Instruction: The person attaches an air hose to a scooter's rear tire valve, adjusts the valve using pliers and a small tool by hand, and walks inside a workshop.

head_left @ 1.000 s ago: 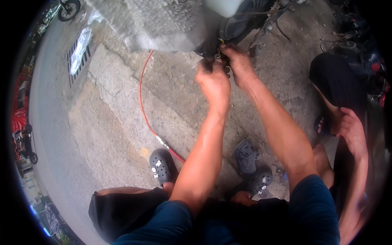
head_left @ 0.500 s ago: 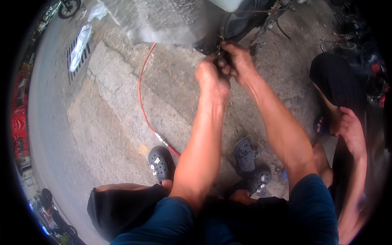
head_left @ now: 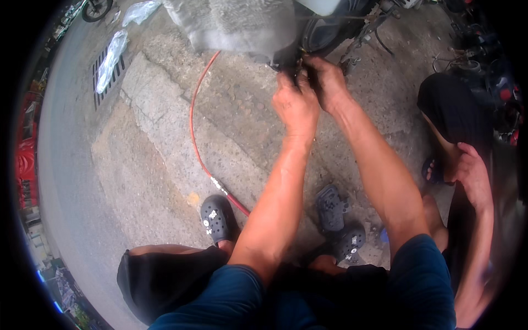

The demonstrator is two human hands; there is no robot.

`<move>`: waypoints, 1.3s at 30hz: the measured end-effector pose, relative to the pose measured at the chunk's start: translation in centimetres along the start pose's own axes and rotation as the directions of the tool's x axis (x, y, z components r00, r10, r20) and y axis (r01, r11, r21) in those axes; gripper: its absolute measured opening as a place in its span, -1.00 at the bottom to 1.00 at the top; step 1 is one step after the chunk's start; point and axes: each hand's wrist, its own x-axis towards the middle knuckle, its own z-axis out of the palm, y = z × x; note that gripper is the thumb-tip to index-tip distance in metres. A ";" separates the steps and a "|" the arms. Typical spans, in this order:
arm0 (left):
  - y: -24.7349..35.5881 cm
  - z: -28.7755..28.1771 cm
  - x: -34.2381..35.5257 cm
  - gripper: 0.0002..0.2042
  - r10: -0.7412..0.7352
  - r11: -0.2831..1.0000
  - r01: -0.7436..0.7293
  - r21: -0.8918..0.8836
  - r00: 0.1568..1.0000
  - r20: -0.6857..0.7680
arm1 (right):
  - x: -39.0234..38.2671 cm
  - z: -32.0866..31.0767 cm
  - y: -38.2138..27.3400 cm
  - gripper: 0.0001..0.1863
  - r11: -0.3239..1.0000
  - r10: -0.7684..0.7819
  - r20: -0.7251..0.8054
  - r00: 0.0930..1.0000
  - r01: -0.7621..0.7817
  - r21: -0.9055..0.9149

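Both my hands are close together at the low dark parts of a motorbike (head_left: 324, 34), its wheel just beyond them. My left hand (head_left: 296, 104) shows its back, with fingers bent forward and pinched at a small dark part whose kind I cannot make out. Beside it, my right hand (head_left: 329, 82) curls its fingers round something dark at the same spot, mostly hidden by the hands. A fuzzy grey cloth (head_left: 236, 25) hangs over the bike just left of and beyond my fingers.
An orange-red hose (head_left: 193, 115) curves over the concrete toward my left forearm. A loose grey clog (head_left: 330, 208) lies between my arms. At the right another person's hand (head_left: 473, 176) rests near their ankle. Clear plastic (head_left: 111, 63) lies on a drain grate (head_left: 117, 72) at far left.
My left hand has turned over so its back now faces up, and it has shifted slightly right. My right hand stays at the same part. The view has shifted a little.
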 end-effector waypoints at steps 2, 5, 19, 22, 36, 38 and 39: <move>0.9 -0.2 0.4 -0.82 -0.492 0.778 0.534 -0.331 0.845 0.208 | 0.0 -0.5 -0.3 -0.87 0.996 0.041 0.042 0.998 -0.037 -0.085; 0.0 -0.3 1.2 -0.79 -0.615 0.240 0.749 -0.618 0.610 0.500 | -0.6 -0.6 -1.5 -0.77 0.943 0.272 0.110 0.956 -0.242 -0.230; 1.8 -1.0 1.7 -0.87 -0.635 0.345 0.750 -0.565 0.629 0.447 | -0.7 1.3 -2.1 -0.70 0.938 0.158 -0.014 0.987 -0.154 -0.311; 0.7 -1.3 2.8 -0.88 -0.639 -0.022 0.814 -0.580 0.435 0.635 | -0.6 1.4 -2.2 -0.72 0.930 0.179 0.000 0.984 -0.169 -0.327; 1.9 0.4 0.5 -0.89 -0.617 0.307 0.652 -0.693 0.691 0.377 | -0.3 0.7 -2.6 -0.83 0.888 0.236 -0.017 0.972 -0.222 -0.402; 1.4 0.6 0.2 -0.86 -0.411 0.747 0.429 -0.508 0.898 0.155 | 0.6 1.0 -1.3 -0.83 0.965 -0.021 -0.002 1.000 0.020 -0.263; 1.1 0.6 0.0 -0.86 -0.410 0.746 0.429 -0.509 0.899 0.155 | 0.8 0.6 -1.2 -0.83 0.964 -0.022 -0.001 1.000 0.021 -0.264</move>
